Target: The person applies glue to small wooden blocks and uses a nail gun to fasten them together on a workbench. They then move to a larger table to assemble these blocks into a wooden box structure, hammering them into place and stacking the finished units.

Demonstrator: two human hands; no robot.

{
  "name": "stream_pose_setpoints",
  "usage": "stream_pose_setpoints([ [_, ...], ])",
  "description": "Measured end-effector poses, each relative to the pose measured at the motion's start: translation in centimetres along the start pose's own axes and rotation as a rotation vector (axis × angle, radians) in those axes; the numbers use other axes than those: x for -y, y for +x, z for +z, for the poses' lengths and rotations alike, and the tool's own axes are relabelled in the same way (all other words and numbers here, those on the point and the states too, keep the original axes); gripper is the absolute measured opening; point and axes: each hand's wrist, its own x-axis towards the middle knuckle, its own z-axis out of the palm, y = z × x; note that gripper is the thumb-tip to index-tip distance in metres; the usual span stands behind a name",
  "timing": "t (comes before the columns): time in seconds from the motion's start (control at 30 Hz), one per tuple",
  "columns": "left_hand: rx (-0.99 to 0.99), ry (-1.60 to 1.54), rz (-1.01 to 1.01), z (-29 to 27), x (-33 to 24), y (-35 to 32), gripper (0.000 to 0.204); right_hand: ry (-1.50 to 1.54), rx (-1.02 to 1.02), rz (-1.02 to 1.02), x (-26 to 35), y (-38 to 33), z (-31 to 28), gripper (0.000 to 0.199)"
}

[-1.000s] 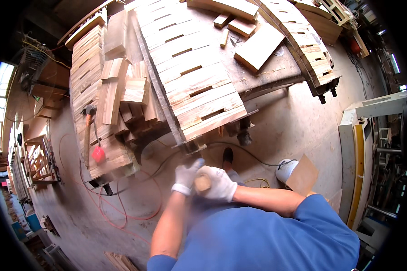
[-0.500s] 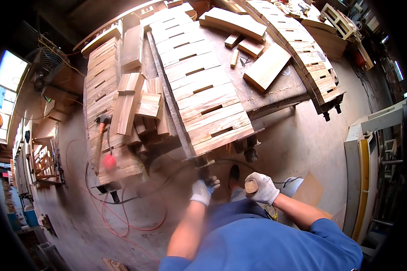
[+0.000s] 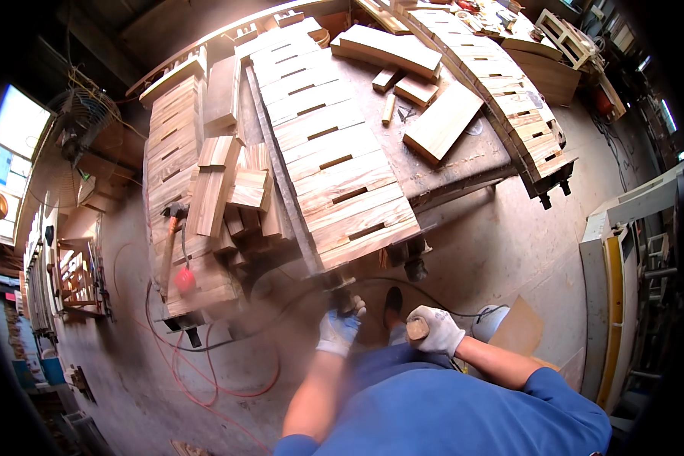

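Round pale wooden handle end [image 3: 417, 328] sits inside the white-gloved right hand [image 3: 433, 331], fingers curled tightly around it, below the slatted wooden panel [image 3: 328, 144]. Just left, the blue-and-white-gloved left hand [image 3: 340, 328] grips a dark tool [image 3: 339, 286] beneath that panel's lower edge.
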Motion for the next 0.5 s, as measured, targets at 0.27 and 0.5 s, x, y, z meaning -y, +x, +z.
stream_pose_setpoints([
  [0.27, -0.329, 0.353, 0.232, -1.0, 1.0, 1.4, 0.031, -0.034, -0.046, -0.057, -0.6, 0.0, -0.6, 0.035],
  [0.5, -0.249, 0.600, 0.409, -0.3, 1.7, 1.2, 0.034, -0.011, -0.048, -0.042, -0.4, 0.3, -0.4, 0.036],
])
